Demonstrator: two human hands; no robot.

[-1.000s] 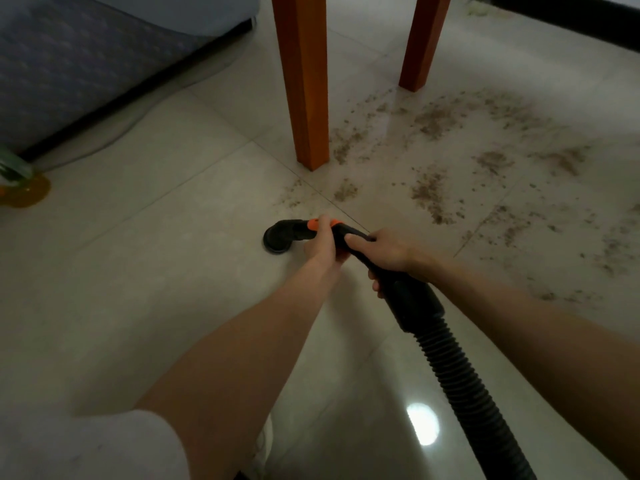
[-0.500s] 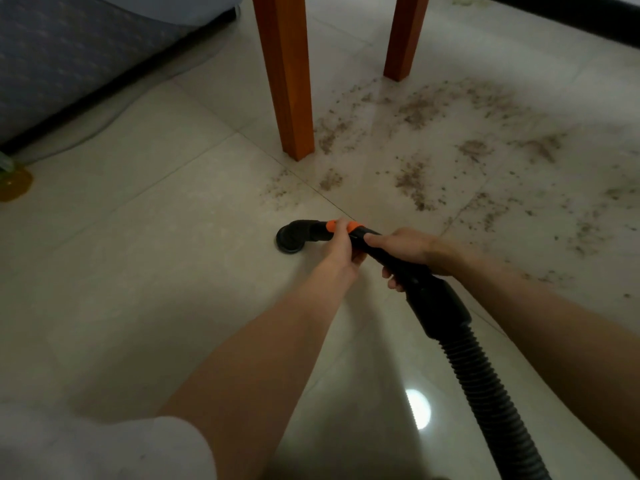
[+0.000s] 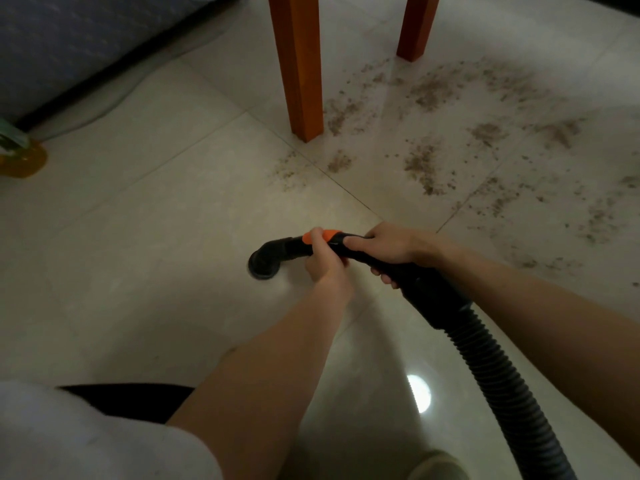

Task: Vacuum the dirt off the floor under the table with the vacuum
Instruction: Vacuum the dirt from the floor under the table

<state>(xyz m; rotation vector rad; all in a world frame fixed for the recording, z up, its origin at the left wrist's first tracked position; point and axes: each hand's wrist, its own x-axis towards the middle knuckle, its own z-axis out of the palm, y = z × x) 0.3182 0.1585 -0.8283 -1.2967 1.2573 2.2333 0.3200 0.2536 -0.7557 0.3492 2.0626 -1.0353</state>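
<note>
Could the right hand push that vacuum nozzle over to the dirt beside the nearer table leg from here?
Probably yes. Bare tile lies between the vacuum nozzle and the dirt; the table leg stands just beside it. The right hand grips the wand.

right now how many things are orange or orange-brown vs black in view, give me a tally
orange or orange-brown: 3 (near table leg, far table leg, orange collar on the wand)
black: 2 (nozzle, ribbed hose)
total: 5
</note>
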